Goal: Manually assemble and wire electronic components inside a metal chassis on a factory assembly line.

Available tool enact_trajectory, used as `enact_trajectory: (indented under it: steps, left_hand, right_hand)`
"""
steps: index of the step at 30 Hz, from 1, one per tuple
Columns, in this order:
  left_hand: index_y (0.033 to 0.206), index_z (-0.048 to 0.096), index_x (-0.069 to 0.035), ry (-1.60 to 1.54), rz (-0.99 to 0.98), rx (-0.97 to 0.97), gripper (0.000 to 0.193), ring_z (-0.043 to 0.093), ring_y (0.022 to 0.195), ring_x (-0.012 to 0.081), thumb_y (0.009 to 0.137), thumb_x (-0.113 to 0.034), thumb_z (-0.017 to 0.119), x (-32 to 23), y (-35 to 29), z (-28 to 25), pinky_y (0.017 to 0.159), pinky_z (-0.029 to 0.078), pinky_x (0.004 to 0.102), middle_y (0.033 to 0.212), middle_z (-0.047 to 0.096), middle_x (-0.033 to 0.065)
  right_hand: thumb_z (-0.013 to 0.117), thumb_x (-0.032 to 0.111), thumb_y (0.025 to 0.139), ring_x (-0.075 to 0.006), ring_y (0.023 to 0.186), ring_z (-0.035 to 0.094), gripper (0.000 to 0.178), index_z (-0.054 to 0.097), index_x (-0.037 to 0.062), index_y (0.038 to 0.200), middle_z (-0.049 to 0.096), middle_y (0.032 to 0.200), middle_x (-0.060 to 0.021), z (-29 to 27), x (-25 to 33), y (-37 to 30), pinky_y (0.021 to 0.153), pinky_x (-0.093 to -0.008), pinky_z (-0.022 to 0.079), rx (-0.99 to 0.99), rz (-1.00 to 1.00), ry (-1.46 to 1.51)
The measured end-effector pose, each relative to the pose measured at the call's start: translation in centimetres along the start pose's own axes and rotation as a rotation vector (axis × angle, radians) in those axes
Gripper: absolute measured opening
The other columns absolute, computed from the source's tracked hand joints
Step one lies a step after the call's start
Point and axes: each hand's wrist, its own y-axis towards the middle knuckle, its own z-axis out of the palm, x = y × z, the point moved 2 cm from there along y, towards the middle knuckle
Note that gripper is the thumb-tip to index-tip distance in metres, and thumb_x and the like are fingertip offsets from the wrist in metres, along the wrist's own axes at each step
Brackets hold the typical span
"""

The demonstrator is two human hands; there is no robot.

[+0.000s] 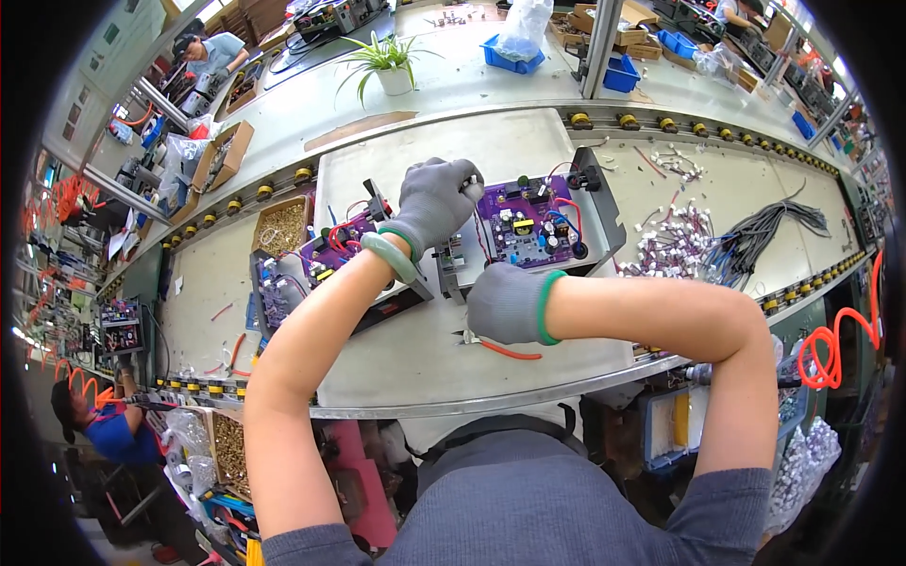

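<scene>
My left hand point(436, 200), in a grey glove with a green cuff, is closed at the back left corner of an open metal chassis point(604, 212). A small whitish piece shows at its fingertips, its kind unclear. Thin dark wires run down from there along the chassis's left side. Inside sits a purple circuit board point(519, 222) with coils, capacitors and red and blue wires. At the front left edge, my gloved right hand point(512, 302) is curled, its fingertips hidden behind the hand. A second chassis point(401, 300) with a purple board stands at the left, partly behind my left forearm.
A red wire point(510, 352) lies before my right hand. At right are a pile of white-plugged leads point(675, 241) and a bundle of dark cables point(760, 231). A bin of small brass-coloured parts point(281, 226) stands left. Roller rails point(665, 124) and a potted plant point(396, 80) are behind.
</scene>
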Motion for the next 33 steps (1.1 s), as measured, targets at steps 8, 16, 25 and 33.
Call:
enact_trajectory:
  steps: [8, 16, 25, 33]
  left_hand:
    - [0.097, 0.072, -0.014, -0.165, -0.097, 0.060, 0.022, 0.064, 0.090, 0.0309, 0.085, -0.031, 0.063, 0.8, 0.0, 0.2, 0.085, 0.050, 0.0413, 0.091, 0.067, 0.0142]
    - [0.096, 0.072, -0.015, -0.083, -0.218, 0.120, 0.023, 0.063, 0.095, 0.0294, 0.087, -0.032, 0.060, -0.4, 1.1, 0.2, 0.086, 0.049, 0.0403, 0.088, 0.067, 0.0145]
    - [0.094, 0.073, -0.016, -0.143, -0.197, 0.040, 0.021, 0.061, 0.090, 0.0262, 0.087, -0.032, 0.061, -0.4, 0.3, 0.5, 0.082, 0.049, 0.0392, 0.078, 0.067, 0.0101]
    - [0.096, 0.073, -0.013, -0.161, -0.184, 0.024, 0.023, 0.061, 0.084, 0.0250, 0.086, -0.032, 0.064, -0.3, 0.2, 0.3, 0.079, 0.049, 0.0373, 0.080, 0.066, 0.0108]
  right_hand:
    - [0.075, 0.019, 0.073, -0.0260, 0.066, 0.067, 0.013, 0.069, 0.0119, 0.083, 0.064, 0.070, -0.0076, 4.2, -4.0, -1.5, 0.056, -0.0386, 0.051, -0.582, 0.405, 0.291]
    - [0.077, 0.027, 0.074, -0.0248, 0.061, 0.064, 0.018, 0.069, 0.0141, 0.084, 0.062, 0.068, -0.0060, 5.7, -4.3, -0.6, 0.052, -0.0378, 0.048, -1.024, 0.532, 0.327]
    - [0.076, 0.028, 0.077, -0.0236, 0.060, 0.064, 0.017, 0.067, 0.0144, 0.082, 0.062, 0.068, -0.0041, 6.4, -4.4, -0.1, 0.050, -0.0371, 0.047, -1.078, 0.472, 0.298]
    - [0.076, 0.029, 0.077, -0.0239, 0.056, 0.062, 0.019, 0.065, 0.0146, 0.080, 0.059, 0.065, -0.0042, 6.6, -4.6, 0.5, 0.049, -0.0385, 0.045, -1.020, 0.407, 0.252]
